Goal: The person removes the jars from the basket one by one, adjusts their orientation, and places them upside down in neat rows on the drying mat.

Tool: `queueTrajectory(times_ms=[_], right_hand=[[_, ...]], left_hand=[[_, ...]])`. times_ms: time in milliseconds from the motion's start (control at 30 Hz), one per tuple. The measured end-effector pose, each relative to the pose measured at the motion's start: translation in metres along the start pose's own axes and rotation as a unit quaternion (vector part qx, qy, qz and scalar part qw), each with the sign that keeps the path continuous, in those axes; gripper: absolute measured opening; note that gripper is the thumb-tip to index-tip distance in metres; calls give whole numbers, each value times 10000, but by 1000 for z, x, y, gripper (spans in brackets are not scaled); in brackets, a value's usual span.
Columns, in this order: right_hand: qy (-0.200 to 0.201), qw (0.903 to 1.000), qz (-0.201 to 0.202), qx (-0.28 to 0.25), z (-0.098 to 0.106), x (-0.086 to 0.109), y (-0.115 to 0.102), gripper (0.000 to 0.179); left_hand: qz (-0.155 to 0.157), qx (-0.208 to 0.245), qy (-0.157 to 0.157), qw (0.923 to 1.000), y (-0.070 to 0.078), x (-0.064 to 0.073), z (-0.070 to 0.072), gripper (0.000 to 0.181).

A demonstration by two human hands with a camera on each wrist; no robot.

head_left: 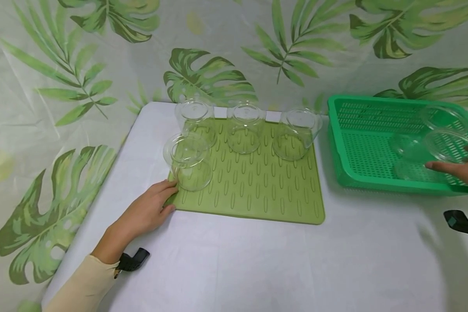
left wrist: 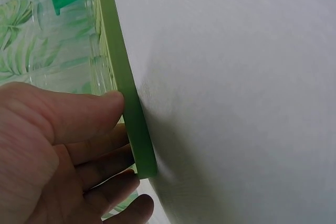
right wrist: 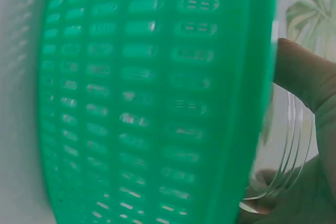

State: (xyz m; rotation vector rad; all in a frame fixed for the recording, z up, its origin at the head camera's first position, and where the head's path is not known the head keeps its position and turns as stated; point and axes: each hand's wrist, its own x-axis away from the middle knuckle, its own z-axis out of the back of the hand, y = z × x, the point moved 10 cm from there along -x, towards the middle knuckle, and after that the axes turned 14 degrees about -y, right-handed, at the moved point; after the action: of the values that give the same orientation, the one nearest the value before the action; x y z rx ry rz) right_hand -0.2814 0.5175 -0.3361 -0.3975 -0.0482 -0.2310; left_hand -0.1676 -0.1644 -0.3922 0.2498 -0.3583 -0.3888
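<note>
My left hand [head_left: 150,206] rests at the front left corner of the green ribbed mat [head_left: 249,190], fingers at its left side. In the left wrist view the thumb touches the mat's edge and the fingers are loosely spread. Right beside those fingertips stands a clear cup [head_left: 193,173] on the mat. Three more clear cups line the mat's back: left [head_left: 196,125], middle [head_left: 245,130] and right [head_left: 292,138]. At the far right, my right hand [head_left: 466,169] holds a clear cup [head_left: 448,145] over the green basket [head_left: 341,156], partly cut off by the frame; curled fingers show round it in the right wrist view.
Other clear cups [head_left: 409,167] lie in the basket, overlapping the held one in the head view. A white cloth [head_left: 257,264] covers the table. Behind it hangs a leaf-print cloth [head_left: 218,26]. The basket's slotted wall [right wrist: 142,87] fills much of the right wrist view.
</note>
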Motion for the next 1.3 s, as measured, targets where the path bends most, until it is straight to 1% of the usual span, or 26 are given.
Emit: queueTrajectory(times_ms=[33, 67, 167, 300, 433, 500, 600, 633, 700, 800, 933, 1000, 1100, 1167, 1233, 1300], right_hand=[[-82, 10000, -29, -36, 0, 2, -3, 105], [-154, 9998, 37, -93, 1, 5, -9, 104], [-147, 9998, 42, -103, 5, 10, -18, 103], [-226, 9992, 239, -248, 6, 13, -32, 104], [-452, 9975, 446, -322, 2, 13, -43, 104], [-455, 9969, 542, -345, 2, 12, -46, 105], [-388, 9968, 621, -320, 1, 4, -43, 106], [-416, 9961, 677, -394, 1, 3, -44, 106], [-413, 9962, 671, -373, 0, 0, -46, 106], [-533, 9945, 731, -529, 2, 6, -62, 106], [-667, 9927, 772, -649, 7, 25, -95, 105], [-565, 9934, 781, -628, 5, 14, -84, 108], [-333, 9935, 845, -681, 6, 6, -78, 110], [-214, 9932, 904, -699, 8, 5, -81, 109], [-294, 9924, 938, -738, 12, 22, -108, 107], [-422, 9928, 930, -631, 13, 32, -126, 107]], left_hand=[[0, -3, 2, 10000, 0, 0, 0, 46], [1, -1, 1, 10000, 0, 0, 0, 46], [8, 1, 2, 10000, 0, 0, 0, 46], [40, 21, -2, 10000, 0, 0, 0, 46], [63, 39, -22, 10000, 0, 0, -1, 46], [70, 45, -32, 10000, 0, 0, -1, 46], [71, 29, -31, 10000, 1, 0, -1, 46], [74, 23, -30, 10000, 1, 0, -1, 46], [75, 27, -26, 10000, 0, 1, -1, 46], [71, 21, -20, 10000, 0, 1, 0, 46], [79, 15, -29, 10000, 0, 1, -1, 46], [80, 8, -25, 10000, 0, 1, -1, 46], [81, 7, -14, 10000, -1, 1, -1, 46], [84, -1, -2, 10000, -1, 1, -1, 46], [92, 1, -3, 10000, -1, 1, 0, 46], [96, 10, 5, 10000, -1, 1, 0, 46]])
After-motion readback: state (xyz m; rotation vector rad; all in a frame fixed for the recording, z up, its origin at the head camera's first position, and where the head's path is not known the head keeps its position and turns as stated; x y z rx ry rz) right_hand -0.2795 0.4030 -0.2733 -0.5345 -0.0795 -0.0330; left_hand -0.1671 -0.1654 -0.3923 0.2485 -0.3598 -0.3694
